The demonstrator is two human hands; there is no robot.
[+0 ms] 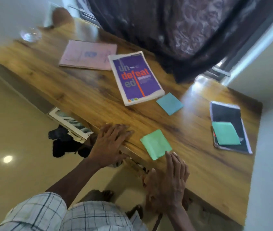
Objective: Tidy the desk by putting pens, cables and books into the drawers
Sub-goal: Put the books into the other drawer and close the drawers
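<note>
A purple book (136,79) lies flat mid-desk. A pink book (89,55) sits just far-left of it, and a dark spiral notebook (229,114) lies to the right with a teal pad (225,133) on its cover. None is in a drawer yet; all sit on the wooden desk (82,97). A green note pad (155,144) lies near the front edge. The left hand (114,142) presses flat on that edge, fingers straight and spread, likely bracing. The right hand (169,180), fingers straight and together, holds nothing, with its fingertips just beside the pad, seemingly reaching for it.
</note>
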